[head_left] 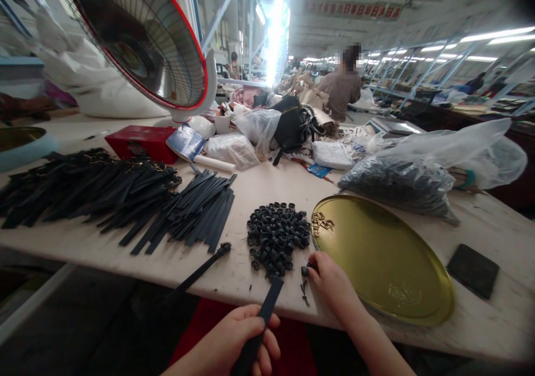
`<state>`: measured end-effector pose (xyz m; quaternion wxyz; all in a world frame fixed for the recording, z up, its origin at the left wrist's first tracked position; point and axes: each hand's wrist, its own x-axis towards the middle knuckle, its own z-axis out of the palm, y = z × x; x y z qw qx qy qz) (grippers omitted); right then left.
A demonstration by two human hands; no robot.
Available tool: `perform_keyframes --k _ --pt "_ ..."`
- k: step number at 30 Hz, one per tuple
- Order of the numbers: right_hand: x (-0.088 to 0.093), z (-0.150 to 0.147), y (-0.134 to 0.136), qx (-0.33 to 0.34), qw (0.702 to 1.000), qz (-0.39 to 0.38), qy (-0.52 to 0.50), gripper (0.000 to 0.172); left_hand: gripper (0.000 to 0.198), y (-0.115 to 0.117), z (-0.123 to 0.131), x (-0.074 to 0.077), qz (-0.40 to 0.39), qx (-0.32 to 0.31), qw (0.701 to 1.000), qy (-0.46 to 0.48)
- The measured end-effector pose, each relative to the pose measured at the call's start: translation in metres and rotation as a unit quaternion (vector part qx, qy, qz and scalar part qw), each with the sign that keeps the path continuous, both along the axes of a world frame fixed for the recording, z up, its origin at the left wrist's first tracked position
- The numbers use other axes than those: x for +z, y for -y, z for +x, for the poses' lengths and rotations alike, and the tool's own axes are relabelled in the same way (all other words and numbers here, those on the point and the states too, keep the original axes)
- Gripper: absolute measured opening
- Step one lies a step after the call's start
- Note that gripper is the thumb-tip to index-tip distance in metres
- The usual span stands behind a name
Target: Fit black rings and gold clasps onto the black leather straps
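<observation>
My left hand is closed around a black strap, whose free end points up toward the table edge. My right hand rests at the near edge of the table, its fingertips pinched on a small black loop at the foot of a pile of black loops. A finished black strap with a loop on its tip lies over the table edge to the left. Stacks of black straps and a bigger heap cover the left part of the table.
A round gold tray with a few gold buckles lies right of the loops. Behind it is a clear bag of dark parts. A black pad, a red box, a fan and a seated person are around.
</observation>
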<state>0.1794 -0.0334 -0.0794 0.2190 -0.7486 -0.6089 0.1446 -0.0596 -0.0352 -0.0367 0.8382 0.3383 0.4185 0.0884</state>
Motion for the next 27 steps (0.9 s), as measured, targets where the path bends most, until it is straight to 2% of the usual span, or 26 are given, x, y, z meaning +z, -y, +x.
perform_keyframes --k 2,4,5,6,8,10,11,12,14,16,18,21,22,24,27 --pt "0.005 -0.003 0.007 -0.019 0.999 0.006 -0.043 0.004 0.023 0.005 -0.002 0.001 0.040 -0.009 0.999 -0.012" --pt "0.013 -0.013 0.017 -0.029 0.982 -0.007 -0.188 0.015 0.022 0.012 -0.004 0.002 0.126 -0.021 0.991 -0.034" --pt "0.018 -0.020 0.023 -0.027 0.957 -0.021 -0.289 0.020 0.022 0.015 -0.005 0.002 0.176 -0.024 0.983 -0.045" --pt "0.023 -0.029 0.030 -0.023 0.918 -0.036 -0.394 0.025 0.024 0.019 -0.005 0.002 0.222 -0.024 0.973 -0.053" --pt "0.032 -0.049 0.043 -0.019 0.826 -0.063 -0.560 0.031 0.030 0.025 -0.005 0.004 0.289 -0.024 0.955 -0.069" --pt "0.034 -0.067 0.054 -0.027 0.751 -0.066 -0.657 0.034 0.031 0.030 -0.005 0.007 0.330 -0.035 0.939 -0.094" --pt "0.033 -0.075 0.058 -0.035 0.725 -0.059 -0.685 0.036 0.030 0.032 -0.006 0.008 0.347 -0.045 0.931 -0.106" --pt "0.031 -0.081 0.061 -0.046 0.712 -0.047 -0.699 0.037 0.030 0.034 -0.008 0.010 0.362 -0.058 0.923 -0.118" --pt "0.023 -0.088 0.066 -0.063 0.721 -0.025 -0.690 0.041 0.029 0.036 -0.012 0.013 0.399 -0.083 0.902 -0.140" --pt "0.017 -0.091 0.069 -0.056 0.747 -0.016 -0.662 0.044 0.028 0.036 -0.019 0.016 0.442 -0.109 0.874 -0.169" --pt "0.016 -0.093 0.072 -0.023 0.768 -0.025 -0.639 0.041 0.026 0.035 -0.026 0.019 0.476 -0.147 0.843 -0.202" --pt "0.018 -0.100 0.077 0.023 0.779 -0.067 -0.623 0.037 0.026 0.033 -0.032 0.021 0.496 -0.213 0.811 -0.223" --pt "0.019 -0.104 0.078 0.028 0.777 -0.080 -0.624 0.036 0.026 0.033 -0.032 0.020 0.497 -0.220 0.809 -0.222" --pt "0.018 -0.114 0.080 0.024 0.766 -0.089 -0.636 0.036 0.028 0.033 -0.031 0.016 0.483 -0.203 0.825 -0.211" --pt "0.012 -0.120 0.077 0.030 0.755 -0.068 -0.652 0.043 0.033 0.033 -0.026 0.004 0.445 -0.108 0.874 -0.162"
